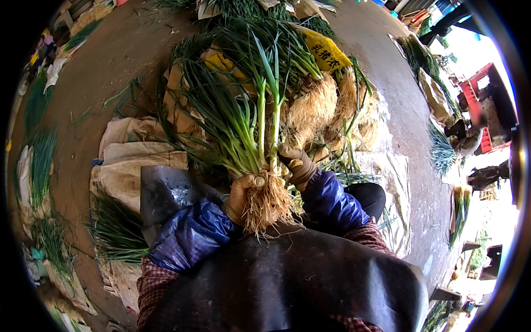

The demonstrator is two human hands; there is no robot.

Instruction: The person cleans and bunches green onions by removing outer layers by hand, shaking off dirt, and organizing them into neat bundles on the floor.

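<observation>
The left hand [240, 196] and right hand [298, 165] gripped a scallion bunch [250, 149] near its roots [268, 205], at the apron [276, 271]'s far edge; probably light, soft-leaved, easily bruised, best held by firm stems [261, 124].

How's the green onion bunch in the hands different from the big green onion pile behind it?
The held bunch is small; the pile is much bigger. The held bunch is between the gloved left hand and right hand; the pile lies beyond them. Both have green leaves and tan, stringy roots.
</observation>
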